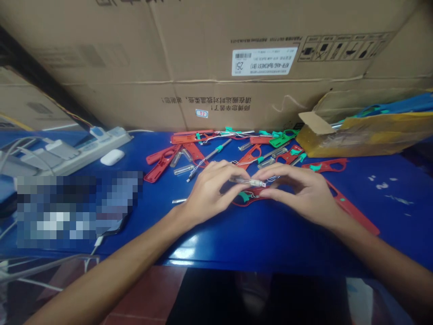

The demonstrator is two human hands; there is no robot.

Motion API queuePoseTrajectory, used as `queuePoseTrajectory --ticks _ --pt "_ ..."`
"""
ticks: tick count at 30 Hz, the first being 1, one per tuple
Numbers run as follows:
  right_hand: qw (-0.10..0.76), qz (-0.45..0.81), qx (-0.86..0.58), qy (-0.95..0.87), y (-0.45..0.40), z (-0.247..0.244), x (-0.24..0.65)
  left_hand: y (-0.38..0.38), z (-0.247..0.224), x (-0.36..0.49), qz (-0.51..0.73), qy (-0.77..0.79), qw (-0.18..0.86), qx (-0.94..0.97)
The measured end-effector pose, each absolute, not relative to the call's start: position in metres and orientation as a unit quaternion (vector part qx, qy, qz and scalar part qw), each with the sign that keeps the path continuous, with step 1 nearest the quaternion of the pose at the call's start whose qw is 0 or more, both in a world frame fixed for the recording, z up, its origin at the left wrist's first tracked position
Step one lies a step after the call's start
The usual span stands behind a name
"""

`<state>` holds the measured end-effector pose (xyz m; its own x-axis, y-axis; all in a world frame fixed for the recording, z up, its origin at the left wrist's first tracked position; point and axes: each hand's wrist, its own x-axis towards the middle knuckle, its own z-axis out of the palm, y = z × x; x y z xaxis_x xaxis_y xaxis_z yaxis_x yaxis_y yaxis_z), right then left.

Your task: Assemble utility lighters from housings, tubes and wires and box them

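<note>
My left hand pinches a small clear cylinder with a whitish end between thumb and fingertips. Close against that end, my right hand has its thumb and fingers pressed near a small part with thin wires; exactly what it grips is too small to tell. Under the hands lies a red casing piece with a green part on it. Around them are red casings, clear cylinders, a metal tube with a green collar and a green casing.
A large cardboard box stands behind the blue table. An open carton is at the back right. At left are a power strip, a white earphone case and a partly blurred phone with a cable.
</note>
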<state>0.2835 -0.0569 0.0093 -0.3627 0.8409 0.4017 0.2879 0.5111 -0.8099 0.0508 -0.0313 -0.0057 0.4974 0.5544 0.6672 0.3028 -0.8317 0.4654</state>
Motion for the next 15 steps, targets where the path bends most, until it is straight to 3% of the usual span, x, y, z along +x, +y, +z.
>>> queuePoseTrajectory --ticks 15 --pt "0.485 0.134 -0.298 -0.811 -0.0612 0.003 0.2763 -0.0339 -0.0119 0.0552 0.468 0.237 0.194 0.829"
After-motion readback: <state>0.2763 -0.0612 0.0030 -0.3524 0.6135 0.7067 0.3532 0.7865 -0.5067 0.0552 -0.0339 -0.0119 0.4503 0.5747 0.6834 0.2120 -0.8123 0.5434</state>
